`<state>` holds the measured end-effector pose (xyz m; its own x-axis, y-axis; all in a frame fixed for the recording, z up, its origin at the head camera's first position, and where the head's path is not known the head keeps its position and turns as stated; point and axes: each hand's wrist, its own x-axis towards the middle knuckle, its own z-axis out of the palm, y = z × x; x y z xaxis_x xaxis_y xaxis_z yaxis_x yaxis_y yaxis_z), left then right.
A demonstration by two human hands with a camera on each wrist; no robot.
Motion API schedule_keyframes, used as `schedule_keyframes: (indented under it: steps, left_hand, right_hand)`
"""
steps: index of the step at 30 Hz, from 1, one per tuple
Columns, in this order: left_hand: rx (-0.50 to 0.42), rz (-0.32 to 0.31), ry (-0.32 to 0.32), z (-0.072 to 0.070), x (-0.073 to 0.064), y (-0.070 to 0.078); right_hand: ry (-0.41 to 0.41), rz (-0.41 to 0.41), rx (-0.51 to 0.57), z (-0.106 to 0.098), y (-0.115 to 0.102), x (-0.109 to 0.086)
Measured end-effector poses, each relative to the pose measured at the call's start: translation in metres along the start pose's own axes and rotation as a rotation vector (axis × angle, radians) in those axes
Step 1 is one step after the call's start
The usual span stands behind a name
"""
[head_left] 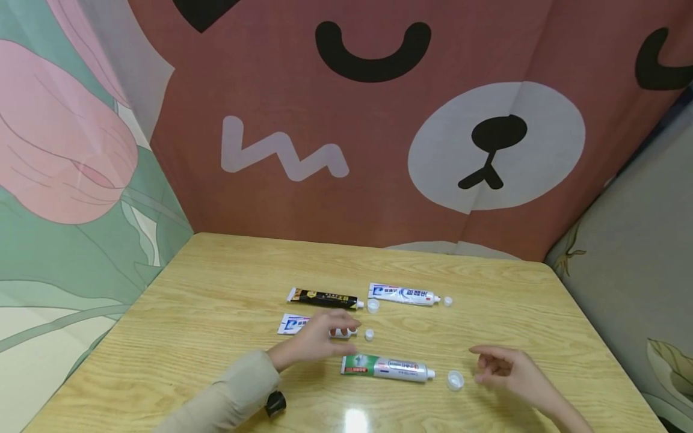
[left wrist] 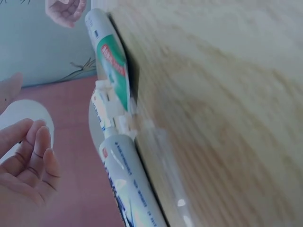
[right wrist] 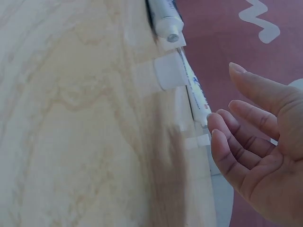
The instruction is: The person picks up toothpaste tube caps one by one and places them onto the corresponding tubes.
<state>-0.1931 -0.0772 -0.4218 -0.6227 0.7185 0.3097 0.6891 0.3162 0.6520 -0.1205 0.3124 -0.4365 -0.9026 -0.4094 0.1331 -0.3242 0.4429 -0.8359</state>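
My left hand [head_left: 320, 337] hovers with loosely bent fingers above a white-and-blue toothpaste tube [head_left: 292, 323], hiding its middle; nothing is in its grasp. A green-and-silver toothpaste tube [head_left: 387, 368] lies uncapped just in front of it. To the right, my right hand [head_left: 511, 371] is held in the air, fingers relaxed, beside a white cap [head_left: 455, 380]. That cap stands apart from the green tube's nozzle. In the right wrist view the hand [right wrist: 260, 146] holds nothing. A small white cap [head_left: 369, 334] sits off the tip of the tube under my left hand.
Farther back lie a black toothpaste tube [head_left: 325, 298] with a white cap [head_left: 373, 306] and another white-and-blue tube [head_left: 403, 294] with a small cap [head_left: 448, 301]. A black object [head_left: 275, 403] is beside my left sleeve. A patterned curtain [head_left: 303, 204] hangs behind the wooden table [head_left: 178, 337].
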Motion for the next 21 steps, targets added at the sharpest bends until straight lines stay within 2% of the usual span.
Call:
schedule_keyframes:
  steps: [8, 12, 15, 18, 21]
  left_hand:
    - [-0.042, -0.021, -0.053, 0.009, 0.005, -0.002]
    - [-0.062, -0.052, -0.085, 0.013, 0.008, -0.003]
    - [-0.072, -0.079, -0.109, 0.016, 0.010, 0.000]
    - [-0.068, -0.103, -0.128, 0.018, 0.011, 0.002]
    - [-0.047, -0.104, -0.145, 0.021, 0.012, 0.003]
  right_hand:
    - [-0.031, 0.012, -0.064, 0.005, 0.005, 0.001]
    - [-0.051, 0.058, -0.088, 0.007, 0.005, 0.002]
    - [-0.071, 0.072, -0.084, 0.007, 0.004, 0.003]
    - [-0.087, 0.051, -0.068, 0.008, 0.004, 0.004]
    - [-0.104, 0.038, -0.045, 0.009, 0.005, 0.004]
